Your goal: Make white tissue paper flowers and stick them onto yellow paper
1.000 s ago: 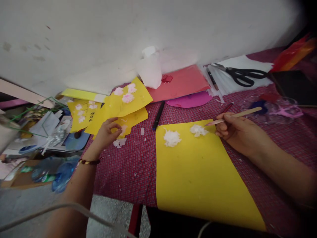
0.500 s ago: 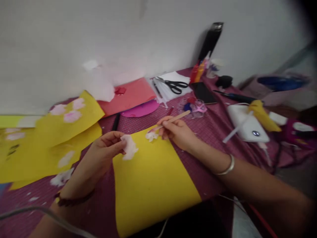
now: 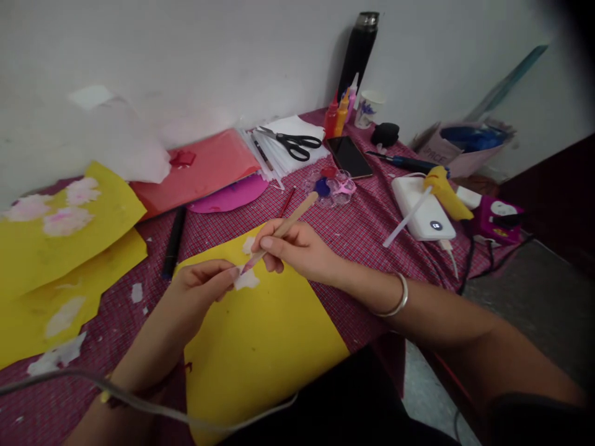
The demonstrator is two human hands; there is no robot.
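Observation:
My right hand [image 3: 297,248] is closed round a flat wooden craft stick [image 3: 297,214], whose pink-stained lower end meets the fingertips of my left hand [image 3: 202,288]. Between the left thumb and finger is pinched a small white paper piece [image 3: 246,280], lying against a yellow sheet [image 3: 274,328]. Another white scrap [image 3: 248,245] rests near the sheet's top edge, partly behind the right hand. Beyond the stick stands a clear paint palette [image 3: 343,197] with red, blue and pink in its wells.
Yellow sheets [image 3: 111,260] with pink-white paper shapes lie at left, beside a black marker [image 3: 174,243]. Scissors [image 3: 292,142], a phone [image 3: 349,156] and paint bottles [image 3: 337,114] are at the back. A power bank [image 3: 421,210] and glue gun [image 3: 449,192] sit right. A cable [image 3: 139,406] crosses the front.
The stick has come from the scrap on the sheet's top edge over to the paper in my left hand. The camera view has shifted toward the right.

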